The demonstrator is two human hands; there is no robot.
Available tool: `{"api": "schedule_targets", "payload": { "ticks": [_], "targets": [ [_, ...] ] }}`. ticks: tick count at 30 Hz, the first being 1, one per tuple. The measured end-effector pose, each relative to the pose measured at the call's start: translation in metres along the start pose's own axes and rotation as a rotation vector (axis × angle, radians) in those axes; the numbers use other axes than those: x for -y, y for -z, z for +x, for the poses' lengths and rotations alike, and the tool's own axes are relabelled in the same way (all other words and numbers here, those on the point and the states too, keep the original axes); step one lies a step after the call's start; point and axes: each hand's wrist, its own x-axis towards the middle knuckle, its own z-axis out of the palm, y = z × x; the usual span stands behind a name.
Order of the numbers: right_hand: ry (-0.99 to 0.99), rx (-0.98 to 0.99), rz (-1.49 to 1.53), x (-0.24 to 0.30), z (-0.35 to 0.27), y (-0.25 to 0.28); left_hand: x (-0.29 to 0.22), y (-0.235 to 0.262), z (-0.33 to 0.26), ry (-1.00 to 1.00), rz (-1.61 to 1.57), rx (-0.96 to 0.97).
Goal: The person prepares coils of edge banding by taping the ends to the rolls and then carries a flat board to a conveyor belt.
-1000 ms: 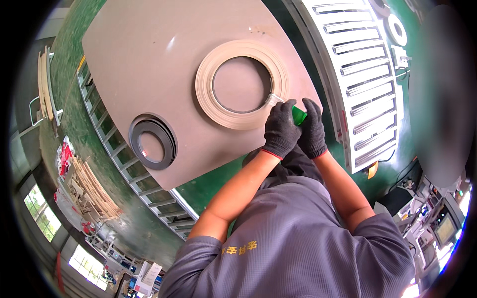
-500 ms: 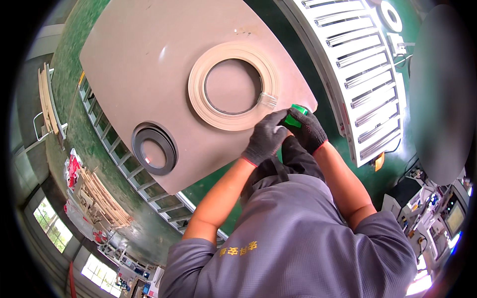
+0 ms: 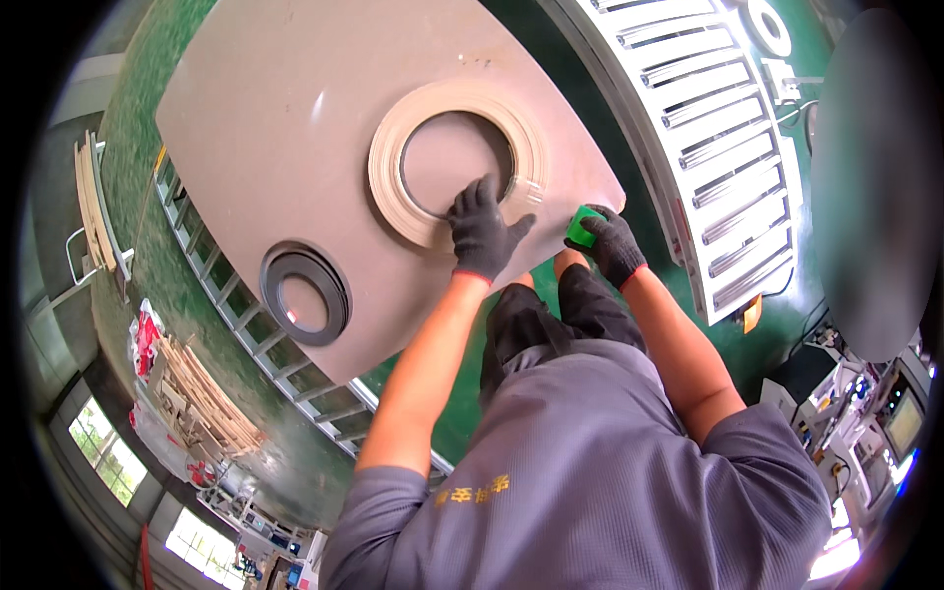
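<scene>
A large coil of beige edge banding (image 3: 393,187) lies flat on the brown board-topped table. A shiny clear strip (image 3: 527,189) crosses its ring at the right. My left hand (image 3: 480,234), in a dark knit glove, is open over the coil's near side, fingers spread and thumb pointing right; whether the palm presses on it I cannot tell. In a matching glove, my right hand (image 3: 616,248) is closed round a small green block-shaped object (image 3: 584,226) by the table's right corner. Its exact kind is not clear.
A smaller dark grey coil (image 3: 337,305) lies to the left on the tabletop (image 3: 265,128). Beyond the right edge stands a roller conveyor (image 3: 678,128). A ladder-like metal frame (image 3: 265,339) runs along the left, with stacked wooden strips (image 3: 211,393) on the floor further out.
My left hand has left the green object beside my right hand, moved left and up onto the coil, and opened its fingers. My right hand keeps the green object almost in place.
</scene>
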Motion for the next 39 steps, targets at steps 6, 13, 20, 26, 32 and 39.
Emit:
{"api": "schedule_targets", "payload": {
  "ticks": [6,13,20,26,32,39],
  "targets": [
    [0.079,0.039,-0.215,0.005,0.004,0.007,0.003,-0.002,-0.005,-0.018,0.045,0.016],
    [0.506,0.327,-0.662,-0.021,0.052,-0.025,-0.050,0.095,-0.022,-0.196,-0.462,0.109],
    [0.631,0.708,-0.409,-0.034,0.050,-0.108,0.020,0.099,0.009,0.296,-0.998,0.447],
    [0.803,0.076,-1.218,-0.013,0.051,-0.060,0.036,0.102,0.039,0.437,-1.215,0.558],
    [0.029,0.288,-0.049,0.001,-0.014,-0.034,-0.048,0.064,0.000,0.075,-0.492,0.179],
    [-0.010,0.086,-0.004,-0.002,-0.012,-0.034,-0.030,0.021,-0.043,-0.067,-0.416,0.119]
  ]
}}
